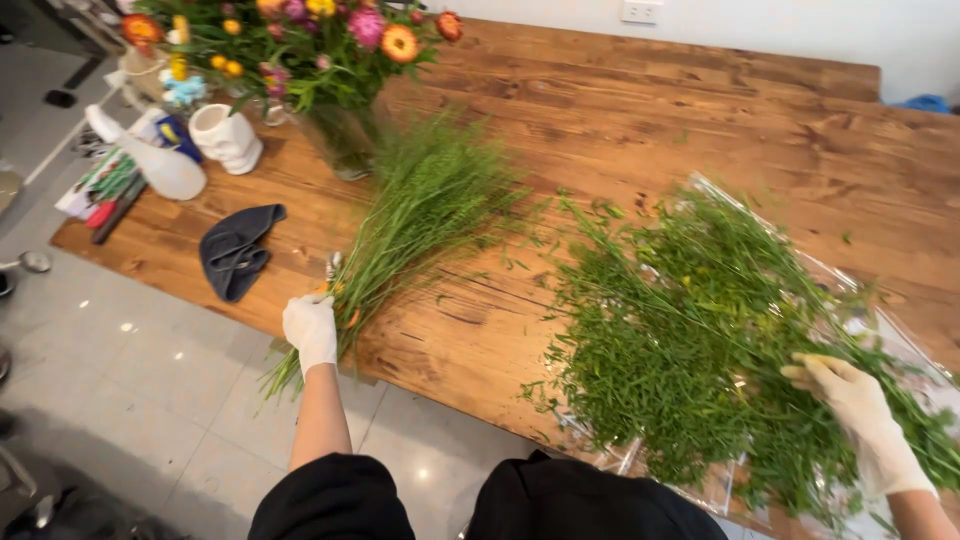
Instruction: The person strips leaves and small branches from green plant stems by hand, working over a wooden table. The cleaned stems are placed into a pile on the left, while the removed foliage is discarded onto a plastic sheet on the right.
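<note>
A large wooden table (pixel 640 130) fills most of the view, its planks warm brown, knotted and rough-grained. Toward its right near edge lies a broad, loose heap of leafy green stems (pixel 690 350), fine and feathery, spread over a crinkled sheet of clear plastic wrap (pixel 905 345) that overhangs the edge. The right hand (pixel 855 400), in a thin whitish glove, reaches into this heap with fingers curled among the stems; whether it grips any cannot be told.

Near the middle of the near edge lies a bundle of long, thin grass-like stems (pixel 420 210), fanning out toward the table's far side, its cut ends poking past the edge. The left hand (pixel 310 330), also gloved, is closed around the narrow lower part of this bundle, right at the edge.

At the far left corner stands a clear glass vase (pixel 345 140) of round, papery flowers (pixel 300 35) in orange, yellow and pink. Beside it, toward the left edge, sit a white spray bottle (pixel 160 165) lying on its side and a small white ceramic pot (pixel 227 137). A crumpled dark grey cloth (pixel 238 250) lies nearer the near edge.
</note>
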